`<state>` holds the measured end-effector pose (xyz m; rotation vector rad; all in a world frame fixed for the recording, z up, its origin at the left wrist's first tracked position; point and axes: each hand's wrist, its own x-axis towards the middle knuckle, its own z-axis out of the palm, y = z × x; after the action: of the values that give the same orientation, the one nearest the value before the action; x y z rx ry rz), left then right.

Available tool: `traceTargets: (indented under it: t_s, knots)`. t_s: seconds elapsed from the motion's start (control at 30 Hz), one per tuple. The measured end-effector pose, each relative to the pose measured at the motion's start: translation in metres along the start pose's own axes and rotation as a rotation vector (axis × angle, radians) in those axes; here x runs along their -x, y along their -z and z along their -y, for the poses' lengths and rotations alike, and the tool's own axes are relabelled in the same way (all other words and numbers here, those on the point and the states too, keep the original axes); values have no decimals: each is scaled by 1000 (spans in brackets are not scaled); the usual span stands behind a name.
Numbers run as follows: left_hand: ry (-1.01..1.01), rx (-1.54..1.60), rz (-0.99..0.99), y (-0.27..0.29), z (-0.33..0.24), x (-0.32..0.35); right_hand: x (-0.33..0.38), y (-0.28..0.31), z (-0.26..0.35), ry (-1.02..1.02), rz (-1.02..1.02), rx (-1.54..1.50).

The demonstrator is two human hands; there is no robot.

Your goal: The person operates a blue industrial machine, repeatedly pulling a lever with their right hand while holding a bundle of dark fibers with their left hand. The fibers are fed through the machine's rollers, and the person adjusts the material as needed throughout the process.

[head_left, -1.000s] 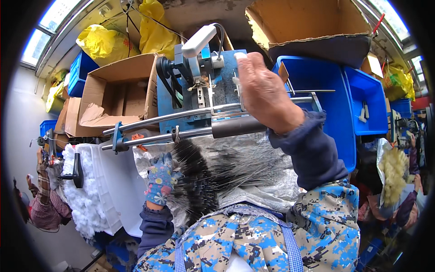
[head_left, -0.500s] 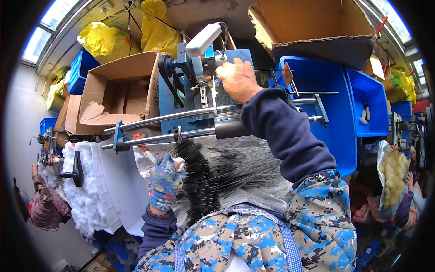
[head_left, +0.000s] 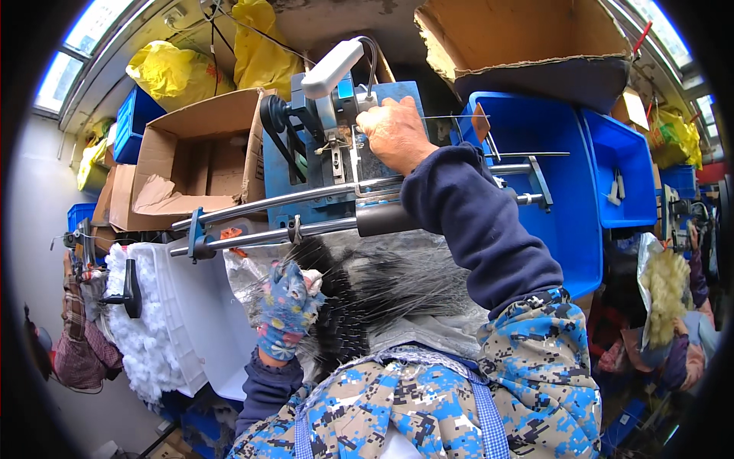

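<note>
My right hand (head_left: 397,136), bare, is curled at the top of a blue bench machine (head_left: 287,172), its fingertips hidden. A thin wire (head_left: 451,117) runs out to the right from beside its knuckles; whether the fingers grip it is unclear. My left hand (head_left: 287,306), in a blue patterned glove, is closed low on the left, touching the edge of a dark bristly pile (head_left: 336,306). What it holds, if anything, is hidden. Long thin wires fan out to the right from the pile, over a silvery sheet (head_left: 428,325) on my lap. Metal rails (head_left: 321,226) cross between my hands.
An open cardboard box (head_left: 202,153) stands left of the machine and a blue bin (head_left: 539,191) right of it. Another carton (head_left: 527,61) sits behind. White fluff (head_left: 141,329) fills a tub at left. Other people (head_left: 80,344) work on both sides.
My left hand has shifted slightly right and down, its wrist turning a little. My right hand stays at the machine. The whole view has moved slightly.
</note>
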<state>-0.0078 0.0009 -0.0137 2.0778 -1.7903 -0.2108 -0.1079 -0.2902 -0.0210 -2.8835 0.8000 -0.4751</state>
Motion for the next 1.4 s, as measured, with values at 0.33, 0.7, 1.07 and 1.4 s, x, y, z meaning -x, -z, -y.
traceTargets:
  t_s: [0.33, 0.7, 1.07, 1.4]
  knots:
    - [-65, 20, -52, 3, -5, -4, -5, -4, -3, -171, 110, -13]
    - [-23, 111, -21, 1, -3, 3, 55, 22, -2, -173, 36, 25]
    - [-61, 55, -32, 5, -10, -2, 49, 18, 15, -193, 81, -53]
    - [-1, -42, -27, 11, -9, 6, 22, -4, 61, -180, 43, -147]
